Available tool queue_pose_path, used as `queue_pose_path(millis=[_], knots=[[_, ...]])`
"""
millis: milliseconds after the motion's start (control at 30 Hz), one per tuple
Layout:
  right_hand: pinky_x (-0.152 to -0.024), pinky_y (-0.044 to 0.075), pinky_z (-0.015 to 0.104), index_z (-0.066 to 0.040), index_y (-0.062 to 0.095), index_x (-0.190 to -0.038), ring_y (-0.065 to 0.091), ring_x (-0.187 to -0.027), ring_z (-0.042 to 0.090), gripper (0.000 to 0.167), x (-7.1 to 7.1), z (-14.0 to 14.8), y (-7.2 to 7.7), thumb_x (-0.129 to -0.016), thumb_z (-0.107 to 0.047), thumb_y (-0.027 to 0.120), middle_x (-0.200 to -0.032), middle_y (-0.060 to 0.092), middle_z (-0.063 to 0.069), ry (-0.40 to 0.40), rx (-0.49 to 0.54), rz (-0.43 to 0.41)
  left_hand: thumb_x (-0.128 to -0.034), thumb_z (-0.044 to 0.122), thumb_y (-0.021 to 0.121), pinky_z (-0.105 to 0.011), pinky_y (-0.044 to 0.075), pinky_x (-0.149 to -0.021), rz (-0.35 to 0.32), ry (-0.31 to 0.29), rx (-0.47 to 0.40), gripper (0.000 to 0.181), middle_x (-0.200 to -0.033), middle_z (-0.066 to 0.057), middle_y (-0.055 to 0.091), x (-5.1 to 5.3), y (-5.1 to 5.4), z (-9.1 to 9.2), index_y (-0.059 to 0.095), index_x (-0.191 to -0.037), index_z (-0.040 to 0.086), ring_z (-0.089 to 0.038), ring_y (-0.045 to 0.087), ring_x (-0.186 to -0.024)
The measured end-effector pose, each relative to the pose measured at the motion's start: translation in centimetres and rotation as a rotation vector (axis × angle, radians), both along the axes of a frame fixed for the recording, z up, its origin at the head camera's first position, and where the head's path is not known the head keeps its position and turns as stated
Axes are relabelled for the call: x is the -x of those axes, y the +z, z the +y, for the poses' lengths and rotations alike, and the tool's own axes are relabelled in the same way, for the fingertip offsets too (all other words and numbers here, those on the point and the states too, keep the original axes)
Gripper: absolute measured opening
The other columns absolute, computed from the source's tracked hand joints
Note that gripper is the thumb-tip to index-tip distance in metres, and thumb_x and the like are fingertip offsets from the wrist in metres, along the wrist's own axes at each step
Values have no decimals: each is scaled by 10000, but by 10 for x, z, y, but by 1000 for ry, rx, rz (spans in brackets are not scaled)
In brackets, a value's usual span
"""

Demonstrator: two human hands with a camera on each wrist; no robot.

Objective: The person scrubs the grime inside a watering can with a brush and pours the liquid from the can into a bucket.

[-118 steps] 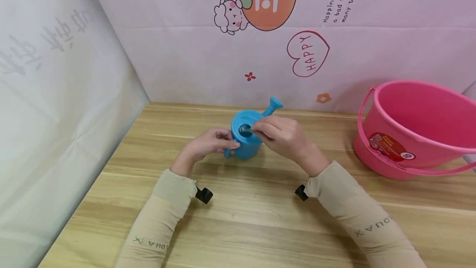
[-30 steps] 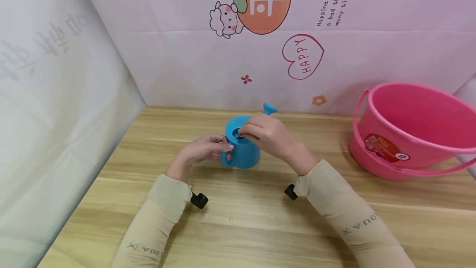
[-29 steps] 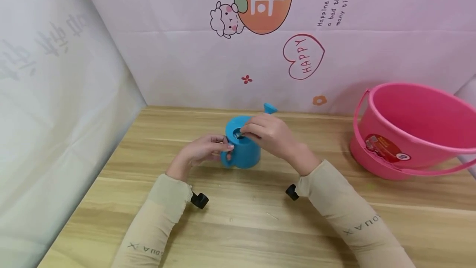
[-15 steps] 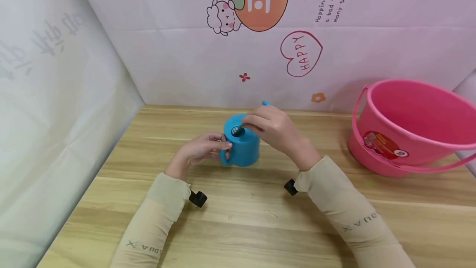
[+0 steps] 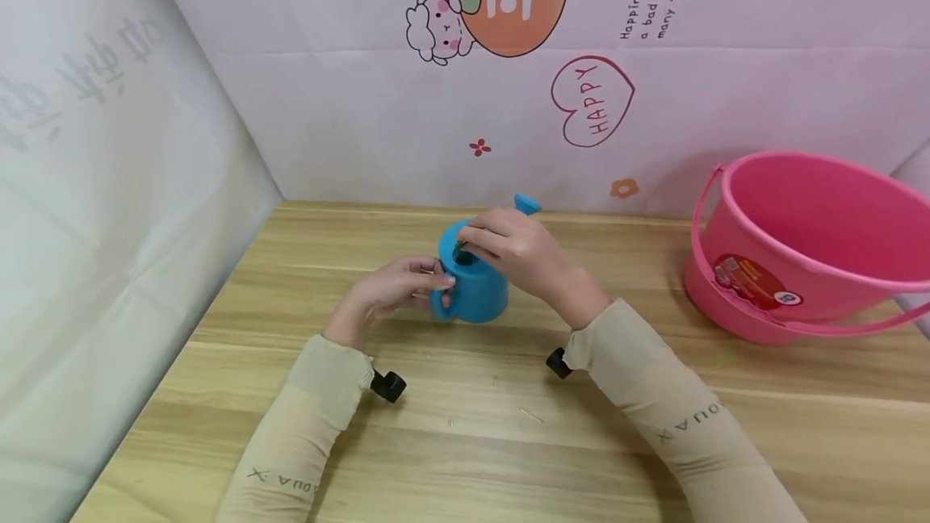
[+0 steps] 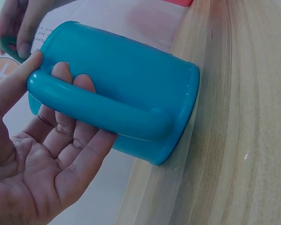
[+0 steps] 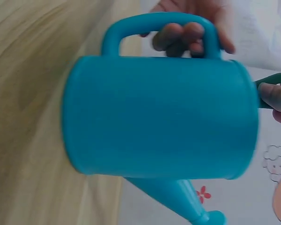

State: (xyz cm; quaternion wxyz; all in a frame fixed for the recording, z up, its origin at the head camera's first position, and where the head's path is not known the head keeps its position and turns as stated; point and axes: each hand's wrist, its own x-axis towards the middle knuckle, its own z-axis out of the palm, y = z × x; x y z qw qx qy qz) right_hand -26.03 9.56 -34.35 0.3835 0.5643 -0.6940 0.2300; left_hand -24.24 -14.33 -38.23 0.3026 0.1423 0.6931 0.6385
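A blue watering can (image 5: 475, 297) stands upright on the wooden table, its spout pointing away to the back right. My left hand (image 5: 398, 284) holds it by the handle (image 6: 98, 105), with fingers passed through the loop and thumb near the top edge. Over the can's top opening (image 5: 465, 257), my right hand (image 5: 519, 253) pinches a slim dark green tool (image 7: 270, 89). The tool has a looped end beside the fingers in the left wrist view. Its lower part goes into the can and is hidden, so its kind cannot be told.
A large pink bucket (image 5: 741, 248) with its handle hanging down stands at the right. Behind the table rises a printed white sheet (image 5: 363, 127); another white sheet (image 5: 145, 224) hangs at the left. A thin pale sliver (image 5: 531, 415) lies on the table (image 5: 465, 474).
The right hand has shifted a little left over the opening. A pale striped end of the tool, seen in the opening half a second ago, is now out of sight. The left hand keeps its hold.
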Motion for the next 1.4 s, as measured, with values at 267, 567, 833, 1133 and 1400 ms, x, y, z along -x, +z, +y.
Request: queue_pose_path(millis=[267,567,833,1133,1400], knots=[[-722,596,391,32,754,-1012,684,-811,297,345,2,3,-2,-698,46,896,-911,703,140,-34,79,26,-1033,122,583,-511,510,-992,-2,6,-4,163,-891,-80,645,-1,3,2,607,-874,95,-299,643,-967],[-751,597,425,2,767,-1052,684,-828,326,364,5,4,-9,-708,38,882,-934,693,162,-13,50,25,-1043,106,568,-489,518,-985,-4,-2,-7,167,-876,-61,650,-1,3,3,606,-880,93,-284,653,-959],[-800,598,410,37,748,-1070,693,-869,319,395,7,3,-7,-703,33,895,-960,698,164,-32,-14,15,-1043,118,565,-483,523,-968,9,-4,-7,170,-883,-65,651,0,4,2,607,-880,99,-290,649,-950],[-759,600,420,54,748,-1074,687,-841,326,412,8,4,-7,-689,45,893,-947,695,174,1,26,52,-1039,122,571,-500,515,-984,7,0,-7,172,-879,-57,649,0,5,0,603,-871,101,-274,646,-948],[-724,602,418,34,759,-1055,689,-801,320,209,8,2,-7,-878,-75,785,-922,699,164,6,64,76,-1036,123,579,-497,509,-996,2,7,7,173,-894,-84,649,0,3,0,610,-868,92,-298,643,-975]])
